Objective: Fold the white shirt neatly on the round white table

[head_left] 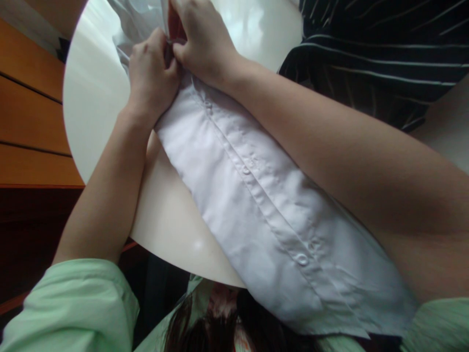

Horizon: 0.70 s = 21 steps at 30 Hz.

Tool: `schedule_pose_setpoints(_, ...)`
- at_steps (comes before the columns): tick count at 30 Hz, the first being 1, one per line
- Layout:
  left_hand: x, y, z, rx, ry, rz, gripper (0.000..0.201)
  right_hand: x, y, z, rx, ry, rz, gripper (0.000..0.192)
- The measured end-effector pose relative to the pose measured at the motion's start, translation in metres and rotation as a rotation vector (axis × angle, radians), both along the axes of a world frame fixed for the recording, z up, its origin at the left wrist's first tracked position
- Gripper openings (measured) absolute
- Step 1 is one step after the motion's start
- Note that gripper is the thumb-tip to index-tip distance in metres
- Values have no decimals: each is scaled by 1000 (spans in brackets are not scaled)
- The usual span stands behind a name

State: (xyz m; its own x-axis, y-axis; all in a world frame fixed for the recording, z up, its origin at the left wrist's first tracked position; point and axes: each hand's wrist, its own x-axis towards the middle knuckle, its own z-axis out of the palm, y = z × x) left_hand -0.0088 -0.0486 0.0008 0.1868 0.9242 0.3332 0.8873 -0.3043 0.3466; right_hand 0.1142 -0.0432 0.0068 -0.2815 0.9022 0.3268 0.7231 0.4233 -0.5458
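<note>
Both hands pinch the white button-up shirt (256, 195). The left hand (152, 73) is fisted on its placket. The right hand (201, 41) clamps it just beside.

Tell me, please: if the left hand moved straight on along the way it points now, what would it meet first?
Probably the bunched white shirt fabric just beyond its knuckles: the left hand already grips the placket there, beside the right hand. Past that fold lies the round white table. Depth is unclear.
</note>
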Motion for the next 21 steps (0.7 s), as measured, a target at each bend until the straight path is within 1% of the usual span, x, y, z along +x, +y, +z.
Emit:
schedule_pose_setpoints(6, 0, 0, -1, 8, 25, 15, 27, 0, -1, 0, -14, -22, 6, 31)
schedule_pose_setpoints(9, 0, -1, -1, 12, 16, -14, 22, 1, -1, 1, -17, -25, 14, 26)
schedule_pose_setpoints(13, 0, -2, 1, 5, 31, -13, 16, 2, -1, 3, -23, -37, 18, 23)
schedule_pose_setpoints(21, -1, -1, 0, 20, 2, -34, 23, 2, -3, 5, -42, -70, 10, 29)
